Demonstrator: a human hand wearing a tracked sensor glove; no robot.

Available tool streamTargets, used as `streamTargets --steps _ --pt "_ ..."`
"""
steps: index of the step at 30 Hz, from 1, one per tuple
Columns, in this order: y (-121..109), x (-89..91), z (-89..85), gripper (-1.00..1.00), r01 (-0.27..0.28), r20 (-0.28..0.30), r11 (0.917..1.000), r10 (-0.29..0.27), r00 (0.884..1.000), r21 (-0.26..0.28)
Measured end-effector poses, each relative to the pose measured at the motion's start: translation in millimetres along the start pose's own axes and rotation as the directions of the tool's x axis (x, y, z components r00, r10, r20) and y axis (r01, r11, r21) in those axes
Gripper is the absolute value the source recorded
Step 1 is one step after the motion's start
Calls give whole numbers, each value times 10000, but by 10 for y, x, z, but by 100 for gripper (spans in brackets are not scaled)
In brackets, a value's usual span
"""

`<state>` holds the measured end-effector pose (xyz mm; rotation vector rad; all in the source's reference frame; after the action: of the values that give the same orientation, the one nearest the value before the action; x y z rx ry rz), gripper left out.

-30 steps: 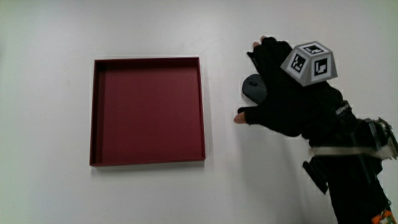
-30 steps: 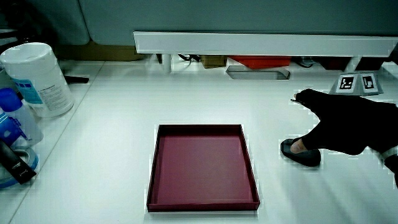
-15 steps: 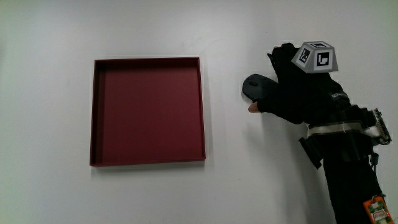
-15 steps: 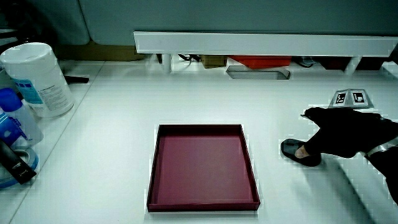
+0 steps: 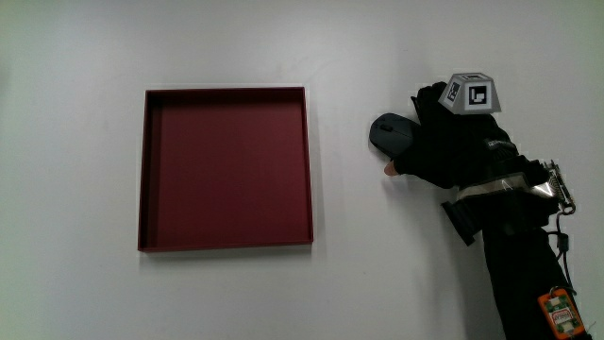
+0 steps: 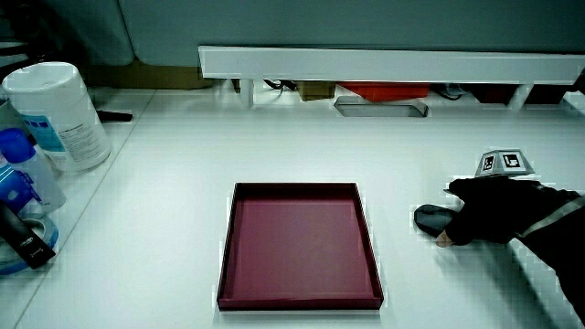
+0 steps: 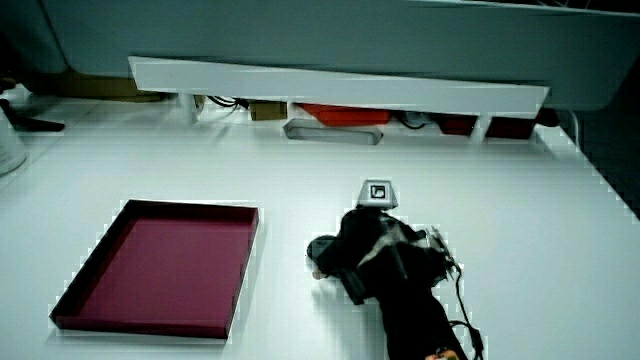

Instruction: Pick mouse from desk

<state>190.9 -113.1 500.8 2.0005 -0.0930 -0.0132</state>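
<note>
A white tabletop (image 5: 75,57) carries a red tray (image 5: 225,168) before a low partition (image 6: 384,62); beside the tray, my hand (image 5: 451,142) lies flat, fingers closed over the mouse (image 5: 390,132).

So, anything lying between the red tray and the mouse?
No. In the main view only bare table separates the red tray from the mouse, which the hand covers.

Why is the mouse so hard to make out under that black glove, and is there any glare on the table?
Main view: even light, almost no shadow; the dark mouse blends into the hand covering it. In both side views the white table looks washed out, and the tray and hand show thin bright edges.
</note>
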Motion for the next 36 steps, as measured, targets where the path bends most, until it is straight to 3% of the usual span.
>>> streamTargets --steps 1,7,8,10,11,16,19,22,24,28,31,36 --pt "-3 -13 -1 0 -206 -32 9998 207 9998 50" --pt "62 -24 -22 0 306 193 9995 -304 9993 -57" --pt "59 -23 -26 0 256 96 9993 -253 9996 -268" --pt "71 -17 -28 10 507 217 9987 -507 9985 0" --pt "69 -23 -28 15 395 171 9990 -391 9991 -199" --pt "27 -58 -9 40 422 302 9986 -432 9986 305" --pt "7 -78 0 55 665 427 9970 -681 9968 394" --pt "-24 -121 18 70 757 693 9934 -818 9942 864" --pt "-8 -119 9 80 1127 848 9899 -1200 9891 855" --pt "-34 -136 18 100 826 879 9882 -944 9916 1292" --pt "-46 -137 25 100 943 911 9872 -1064 9901 1285" --pt "-100 -127 53 100 612 840 9891 -728 9938 1336"
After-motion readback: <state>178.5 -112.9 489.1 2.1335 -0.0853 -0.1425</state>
